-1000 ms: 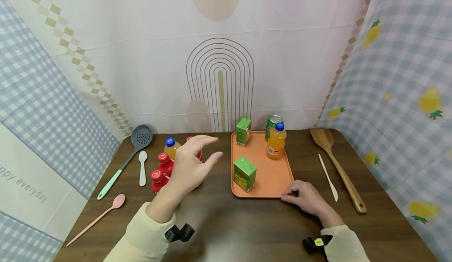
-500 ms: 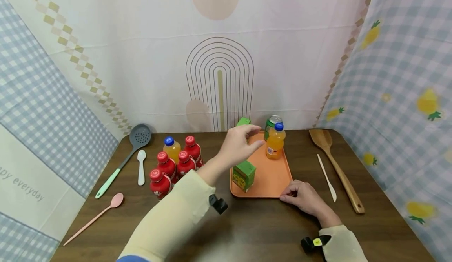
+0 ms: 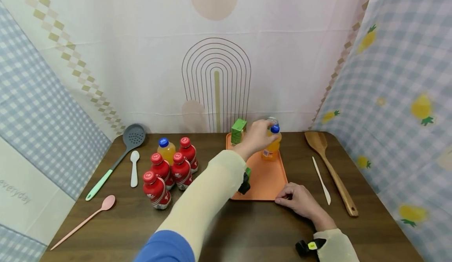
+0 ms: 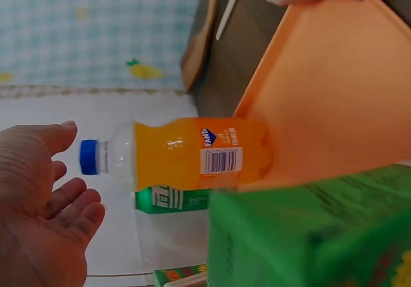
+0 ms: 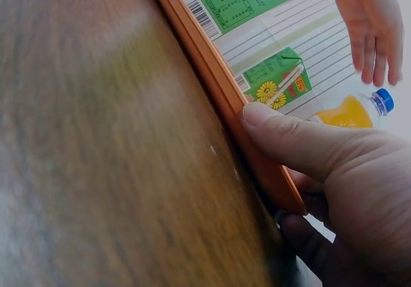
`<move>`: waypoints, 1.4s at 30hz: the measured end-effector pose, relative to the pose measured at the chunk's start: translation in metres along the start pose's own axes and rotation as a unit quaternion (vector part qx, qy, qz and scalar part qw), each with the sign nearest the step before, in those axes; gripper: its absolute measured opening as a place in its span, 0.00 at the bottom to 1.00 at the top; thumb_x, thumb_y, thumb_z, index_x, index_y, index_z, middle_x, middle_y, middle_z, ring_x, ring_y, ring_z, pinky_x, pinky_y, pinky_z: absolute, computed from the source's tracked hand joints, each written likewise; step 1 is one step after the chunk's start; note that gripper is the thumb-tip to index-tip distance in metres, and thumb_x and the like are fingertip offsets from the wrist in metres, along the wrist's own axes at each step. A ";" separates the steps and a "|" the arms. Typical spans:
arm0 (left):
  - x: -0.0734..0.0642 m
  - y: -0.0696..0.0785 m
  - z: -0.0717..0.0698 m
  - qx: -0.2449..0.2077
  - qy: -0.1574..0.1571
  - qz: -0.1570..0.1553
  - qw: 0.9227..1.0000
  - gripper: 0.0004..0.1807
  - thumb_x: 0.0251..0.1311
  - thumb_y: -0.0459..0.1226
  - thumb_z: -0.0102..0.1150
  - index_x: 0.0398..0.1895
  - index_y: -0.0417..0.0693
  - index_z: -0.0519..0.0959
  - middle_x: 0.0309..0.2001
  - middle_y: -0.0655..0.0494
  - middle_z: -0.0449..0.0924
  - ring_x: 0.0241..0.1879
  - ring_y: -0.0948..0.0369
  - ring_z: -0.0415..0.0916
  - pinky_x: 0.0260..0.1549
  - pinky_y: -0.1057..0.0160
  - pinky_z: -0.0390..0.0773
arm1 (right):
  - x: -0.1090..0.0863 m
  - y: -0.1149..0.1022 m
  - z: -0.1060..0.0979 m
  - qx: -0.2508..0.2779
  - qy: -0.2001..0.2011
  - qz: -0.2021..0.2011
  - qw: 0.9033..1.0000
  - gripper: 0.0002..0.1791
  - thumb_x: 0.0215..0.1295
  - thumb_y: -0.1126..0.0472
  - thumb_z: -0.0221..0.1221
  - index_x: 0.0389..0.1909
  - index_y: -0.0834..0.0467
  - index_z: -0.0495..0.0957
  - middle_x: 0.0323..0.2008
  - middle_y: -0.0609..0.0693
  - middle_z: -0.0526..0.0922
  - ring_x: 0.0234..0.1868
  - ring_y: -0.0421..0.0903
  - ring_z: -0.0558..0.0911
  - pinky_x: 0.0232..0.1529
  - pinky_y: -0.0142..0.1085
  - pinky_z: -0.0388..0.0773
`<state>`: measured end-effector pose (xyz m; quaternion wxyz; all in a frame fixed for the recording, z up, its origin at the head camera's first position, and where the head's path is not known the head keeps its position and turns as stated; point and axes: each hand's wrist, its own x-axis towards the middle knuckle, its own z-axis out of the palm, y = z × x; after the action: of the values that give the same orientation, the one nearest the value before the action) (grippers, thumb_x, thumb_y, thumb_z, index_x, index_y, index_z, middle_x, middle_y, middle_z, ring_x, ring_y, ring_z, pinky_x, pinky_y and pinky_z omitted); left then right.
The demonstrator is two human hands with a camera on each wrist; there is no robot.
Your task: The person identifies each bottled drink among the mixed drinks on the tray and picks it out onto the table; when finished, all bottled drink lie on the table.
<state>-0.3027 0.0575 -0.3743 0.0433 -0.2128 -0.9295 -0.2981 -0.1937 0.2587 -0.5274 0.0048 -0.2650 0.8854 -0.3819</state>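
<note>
My left hand [image 3: 257,135] is over the far part of the orange tray [image 3: 265,181], beside the neck of an orange soda bottle [image 3: 271,149] with a blue cap. In the left wrist view its loosely bent fingers [image 4: 77,200] stand just apart from the cap. A green can [image 4: 167,200] is partly hidden behind the bottle. One green drink carton [image 3: 238,131] stands at the tray's far left; a nearer carton [image 4: 289,235] is mostly covered by my left arm in the head view. My right hand [image 3: 298,200] pinches the tray's near right corner, thumb on top of the rim [image 5: 212,81].
Several red bottles [image 3: 181,171] and another orange soda bottle [image 3: 166,150] stand left of the tray. Farther left lie a skimmer [image 3: 134,136], a white spoon [image 3: 134,170] and a pink spoon [image 3: 107,203]. A white knife [image 3: 322,181] and wooden spatula [image 3: 332,168] lie on the right.
My left hand has travelled right, from above the red bottles across the tray to the soda bottle. The right hand stays at the tray corner. The head view has shifted slightly.
</note>
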 end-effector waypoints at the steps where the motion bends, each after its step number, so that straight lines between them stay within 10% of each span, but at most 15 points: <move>1: 0.003 0.000 0.002 0.011 -0.003 -0.003 1.000 0.26 0.62 0.49 0.61 0.63 0.52 0.74 0.57 0.59 0.75 0.57 0.61 0.72 0.53 0.64 0.74 | 0.000 0.000 0.001 -0.002 0.001 0.002 1.000 0.03 0.56 0.53 0.69 0.26 0.40 0.85 0.29 0.33 0.80 0.32 0.34 0.77 0.34 0.33 0.75; 15: 0.015 0.008 0.025 0.082 -0.088 -0.003 0.993 0.25 0.71 0.47 0.49 0.70 0.58 0.65 0.67 0.60 0.66 0.64 0.62 0.65 0.60 0.64 0.68 | -0.011 -0.008 0.013 0.003 -0.005 0.056 0.998 0.04 0.55 0.51 0.69 0.25 0.38 0.84 0.27 0.33 0.79 0.30 0.34 0.76 0.32 0.32 0.74; 42: 0.006 0.010 0.017 0.092 -0.058 -0.028 0.994 0.22 0.72 0.46 0.46 0.68 0.63 0.68 0.63 0.65 0.71 0.58 0.65 0.72 0.53 0.68 0.73 | 0.003 -0.005 0.003 -0.017 -0.001 0.033 0.999 0.06 0.55 0.55 0.70 0.25 0.39 0.84 0.27 0.32 0.80 0.31 0.34 0.77 0.33 0.32 0.75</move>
<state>-0.3027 0.0766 -0.3819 0.0006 -0.1982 -0.9596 -0.1996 -0.1932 0.2530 -0.5257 0.0139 -0.2363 0.8998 -0.3665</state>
